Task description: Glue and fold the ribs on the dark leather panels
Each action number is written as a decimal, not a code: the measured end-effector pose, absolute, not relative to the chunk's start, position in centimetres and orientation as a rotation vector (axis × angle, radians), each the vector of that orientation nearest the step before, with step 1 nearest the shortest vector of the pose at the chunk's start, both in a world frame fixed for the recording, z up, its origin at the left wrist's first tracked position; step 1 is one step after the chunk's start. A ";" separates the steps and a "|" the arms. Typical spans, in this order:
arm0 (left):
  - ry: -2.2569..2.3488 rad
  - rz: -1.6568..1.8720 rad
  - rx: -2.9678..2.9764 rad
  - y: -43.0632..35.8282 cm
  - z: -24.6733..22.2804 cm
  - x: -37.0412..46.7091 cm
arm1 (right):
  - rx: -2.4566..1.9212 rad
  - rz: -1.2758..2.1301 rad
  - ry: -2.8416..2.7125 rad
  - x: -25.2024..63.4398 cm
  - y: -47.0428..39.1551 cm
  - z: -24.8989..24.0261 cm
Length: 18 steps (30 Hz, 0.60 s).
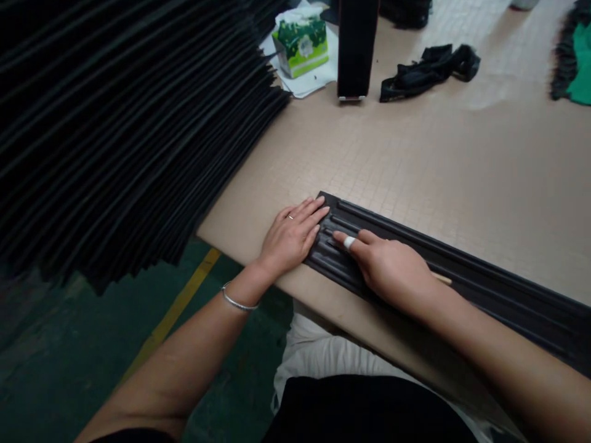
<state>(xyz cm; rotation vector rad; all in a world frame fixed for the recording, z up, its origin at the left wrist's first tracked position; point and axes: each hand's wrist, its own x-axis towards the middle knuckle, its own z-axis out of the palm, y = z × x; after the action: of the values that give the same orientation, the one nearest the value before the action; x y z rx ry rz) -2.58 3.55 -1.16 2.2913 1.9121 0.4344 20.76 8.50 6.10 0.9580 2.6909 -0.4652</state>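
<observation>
A long dark ribbed strip [489,271] lies along the table's near edge, with raised ridges running its length. My left hand [290,237] rests flat across the strip's left end, fingers stretched out over it. Just to its right, my right hand [392,264] is closed around a thin tool with a pale wooden end [442,279] sticking out behind the palm. White tape wraps one of its fingers. The tool's working tip, low against the ridges near my left fingers, is too small to make out.
A big stack of black pleated sheets [138,135] overhangs the table [443,166] at left. Toward the back are a green tissue pack [302,46] on white paper, an upright black box [356,49], black crumpled straps [429,71] and a green-and-black item [579,61].
</observation>
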 end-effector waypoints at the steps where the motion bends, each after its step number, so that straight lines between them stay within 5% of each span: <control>1: 1.911 0.434 2.290 3.5 -1.2 -2.6 | 0.918 -0.451 2.708 19.2 9.0 6.4; 9: 1.905 0.459 2.284 3.6 -1.3 -2.8 | 0.647 -0.384 2.618 18.0 11.9 9.7; 18: 1.878 0.424 2.325 3.9 -1.3 -3.1 | 0.884 -0.314 2.425 36.9 8.4 9.3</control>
<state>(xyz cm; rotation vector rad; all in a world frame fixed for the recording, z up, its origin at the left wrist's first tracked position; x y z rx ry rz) -3.15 3.90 -1.28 2.3251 1.8781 0.4238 36.88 8.39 9.29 0.8839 2.4252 -0.3144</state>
